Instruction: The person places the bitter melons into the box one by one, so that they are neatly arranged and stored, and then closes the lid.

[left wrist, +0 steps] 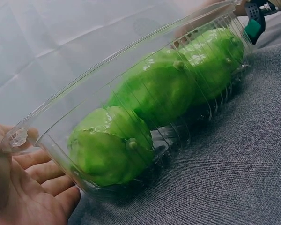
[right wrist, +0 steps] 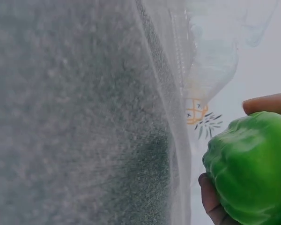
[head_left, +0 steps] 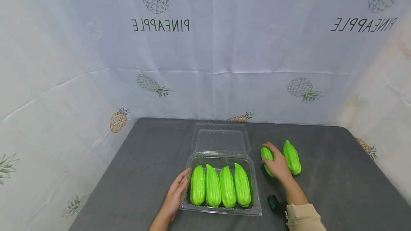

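Note:
A clear plastic clamshell box (head_left: 224, 212) holds several bright green, ridged bitter melons (head_left: 212, 186) side by side, its lid (head_left: 221, 139) folded back. My left hand (head_left: 174, 195) rests at the box's left side; in the left wrist view its straight fingers (left wrist: 47, 171) touch the wall near the rim tab. To the right of the box, my right hand (head_left: 278, 163) grips another bitter melon (head_left: 266, 153) from above. The right wrist view shows that bitter melon (right wrist: 253, 168) between thumb and fingers. One more bitter melon (head_left: 291, 158) lies just right of this hand.
A dark grey cloth (head_left: 144, 159) covers the table. White curtains (head_left: 224, 45) printed with pineapples hang behind it and at the sides. Near the box's right front corner, a black and green strap device (head_left: 274, 203) sits at my right wrist.

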Action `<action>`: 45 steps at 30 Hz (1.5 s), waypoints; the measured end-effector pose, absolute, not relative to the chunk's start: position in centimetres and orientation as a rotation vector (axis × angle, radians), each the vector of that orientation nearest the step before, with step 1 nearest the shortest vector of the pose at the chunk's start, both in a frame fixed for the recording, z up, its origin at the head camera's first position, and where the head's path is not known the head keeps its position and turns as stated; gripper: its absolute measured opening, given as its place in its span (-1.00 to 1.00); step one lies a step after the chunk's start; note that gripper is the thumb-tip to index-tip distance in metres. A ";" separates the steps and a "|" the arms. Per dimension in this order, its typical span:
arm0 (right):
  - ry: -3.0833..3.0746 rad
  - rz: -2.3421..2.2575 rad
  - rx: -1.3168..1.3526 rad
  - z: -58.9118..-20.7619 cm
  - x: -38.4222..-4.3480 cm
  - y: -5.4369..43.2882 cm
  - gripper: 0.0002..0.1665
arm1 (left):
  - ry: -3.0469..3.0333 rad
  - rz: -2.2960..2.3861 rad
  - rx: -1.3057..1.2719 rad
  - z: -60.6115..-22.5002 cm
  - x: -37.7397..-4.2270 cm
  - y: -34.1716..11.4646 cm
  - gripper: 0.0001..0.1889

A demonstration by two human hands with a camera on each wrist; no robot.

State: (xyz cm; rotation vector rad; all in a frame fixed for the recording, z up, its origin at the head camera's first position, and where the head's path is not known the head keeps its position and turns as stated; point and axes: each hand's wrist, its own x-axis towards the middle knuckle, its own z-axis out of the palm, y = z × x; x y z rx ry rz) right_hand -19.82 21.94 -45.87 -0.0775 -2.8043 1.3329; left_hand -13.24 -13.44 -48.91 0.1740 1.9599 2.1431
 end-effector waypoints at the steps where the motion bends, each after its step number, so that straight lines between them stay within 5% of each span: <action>1: -2.794 1.369 -0.099 -45.8 -19.7 21.9 -0.35 | 1.959 2.143 0.174 -48.9 -13.2 -13.4 -0.40; 31: -2.501 1.793 -0.357 -42.1 -15.6 20.7 -0.28 | 2.013 2.111 0.145 -49.1 -13.4 -13.4 -0.39; 45: -2.431 1.885 -0.187 -41.5 -14.1 18.1 -0.30 | 2.011 2.116 0.151 -49.1 -13.3 -13.5 -0.40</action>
